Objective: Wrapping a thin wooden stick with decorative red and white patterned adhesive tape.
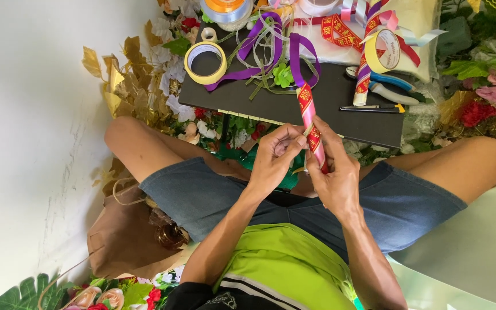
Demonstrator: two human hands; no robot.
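Between both hands, above the lap, sits the slim stick wrapped in pink satin and red-and-gold patterned ribbon (310, 123). Its long axis runs away from the body, upper end over the near edge of the black matte desk (328, 100). Right hand (335, 172) closes around the lower end; left hand (274, 158) pinches thin pale ribbon strands against the wrap. Beyond the left hand lie a yellow tape ring (205, 62) and glossy purple ribbon loops (259, 49).
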